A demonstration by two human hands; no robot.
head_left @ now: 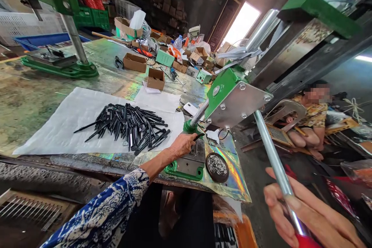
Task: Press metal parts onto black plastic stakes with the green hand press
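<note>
My left hand (183,145) is closed on a slim black piece (199,136), whose dark tip sticks out past the fingers over the base of a green hand press (187,174). The piece looks like those in the pile of black pointed pieces (128,124) on a white sheet (58,128) to the left. At the lower right, the fingers of my right hand (316,213) curl around the press's steel lever (271,151), just above its red grip (306,241). A round dark dish (217,180) of small silvery metal parts sits beside the press base.
A second green press (59,68) stands at the table's far left. Small cardboard boxes (135,62) and clutter cover the table's back. An orange crate (247,230) with black pieces is below the front edge. Another person (315,112) sits at the right.
</note>
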